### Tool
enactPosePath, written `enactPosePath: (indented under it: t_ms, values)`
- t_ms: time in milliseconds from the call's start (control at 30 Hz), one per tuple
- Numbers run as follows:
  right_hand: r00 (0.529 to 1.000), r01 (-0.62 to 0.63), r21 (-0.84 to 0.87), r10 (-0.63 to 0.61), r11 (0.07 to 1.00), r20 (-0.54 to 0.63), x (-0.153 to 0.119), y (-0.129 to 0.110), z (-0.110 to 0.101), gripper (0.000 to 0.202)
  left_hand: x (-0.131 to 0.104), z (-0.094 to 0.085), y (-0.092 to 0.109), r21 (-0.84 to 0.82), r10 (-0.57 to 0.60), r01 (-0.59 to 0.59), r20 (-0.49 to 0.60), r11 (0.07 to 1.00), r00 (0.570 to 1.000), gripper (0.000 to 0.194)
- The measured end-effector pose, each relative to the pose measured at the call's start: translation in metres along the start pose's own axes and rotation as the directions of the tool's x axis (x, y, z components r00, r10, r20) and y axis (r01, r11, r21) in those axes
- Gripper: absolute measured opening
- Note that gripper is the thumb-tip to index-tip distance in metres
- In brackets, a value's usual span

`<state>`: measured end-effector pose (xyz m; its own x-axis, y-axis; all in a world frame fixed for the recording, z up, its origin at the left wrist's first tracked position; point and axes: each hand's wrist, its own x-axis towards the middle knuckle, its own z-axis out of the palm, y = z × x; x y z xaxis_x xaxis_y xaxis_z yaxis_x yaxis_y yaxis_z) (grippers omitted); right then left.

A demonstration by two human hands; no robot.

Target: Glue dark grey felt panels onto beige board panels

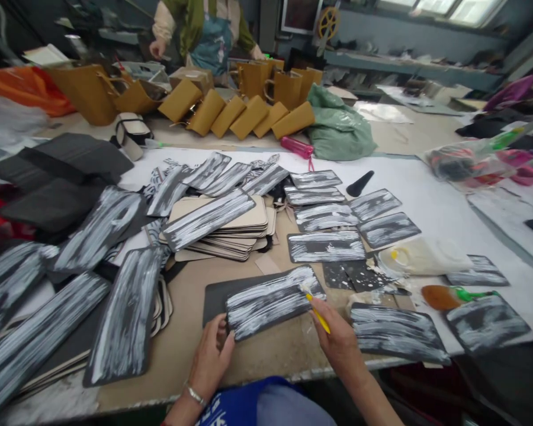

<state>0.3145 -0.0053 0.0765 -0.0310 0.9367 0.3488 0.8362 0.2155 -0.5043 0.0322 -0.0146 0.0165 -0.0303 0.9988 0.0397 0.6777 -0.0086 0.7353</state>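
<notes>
My right hand [336,338] grips a small brush [321,321] by its yellow handle. Its whitish tip rests on the upper right part of a black rectangular panel [266,306] streaked with white paste. At that panel's left edge, my left hand [211,356] has its thumb and curled fingers closed on the corner. Under the panel lies another dark panel [214,297], partly covered. Just right of my right hand is a separate white-streaked panel [397,332]. Behind it a cloudy plastic container [421,258] lies near paste-spattered dark pieces [353,276].
Beige-edged panels [224,247] are stacked behind my work. More coated panels [122,316] lie left, and others [326,245] sit in rows right. An orange-brown piece with a green handle [439,297] lies right. Mustard-coloured bags [249,117] and a person in an apron [211,44] are beyond.
</notes>
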Motion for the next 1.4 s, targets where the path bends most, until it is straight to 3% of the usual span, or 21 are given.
enactPosePath:
  t_ms: [100,300,433,600,1000,1200,1400]
  values:
    - [0.996,0.077,0.029,-0.078,0.997,0.043,-0.017,-0.010,0.009,0.032,0.015,0.006,0.006,-0.060,-0.113,0.110,-0.059,0.992,0.992,0.038]
    - [0.988,0.139,0.055,-0.142,0.989,0.055,-0.029,0.001,0.021,0.035,0.045,0.012,0.006,-0.030,-0.053,0.049,-0.150,0.998,0.987,0.043]
    - [0.976,0.212,0.023,-0.213,0.977,0.040,-0.027,0.009,0.022,0.036,0.049,0.014,0.003,-0.088,-0.099,0.086,-0.161,0.992,0.982,0.042]
    - [0.978,0.200,0.028,-0.201,0.979,0.055,-0.028,0.007,0.021,0.036,0.047,0.015,-0.003,-0.137,-0.125,0.104,-0.155,0.985,0.980,0.036]
    - [0.985,0.163,0.053,-0.165,0.985,0.041,-0.028,-0.001,0.022,0.036,0.060,0.004,0.004,-0.123,-0.105,0.090,-0.118,0.988,0.988,0.034]
    - [0.985,0.170,0.011,-0.170,0.985,0.013,-0.029,-0.006,0.023,0.037,0.066,-0.007,0.004,-0.144,-0.166,0.166,0.008,0.976,0.986,0.022]
    - [0.991,0.134,0.032,-0.133,0.990,-0.029,-0.032,-0.013,0.027,0.034,0.073,-0.015,0.001,-0.102,-0.119,0.128,0.088,0.987,0.989,0.018]
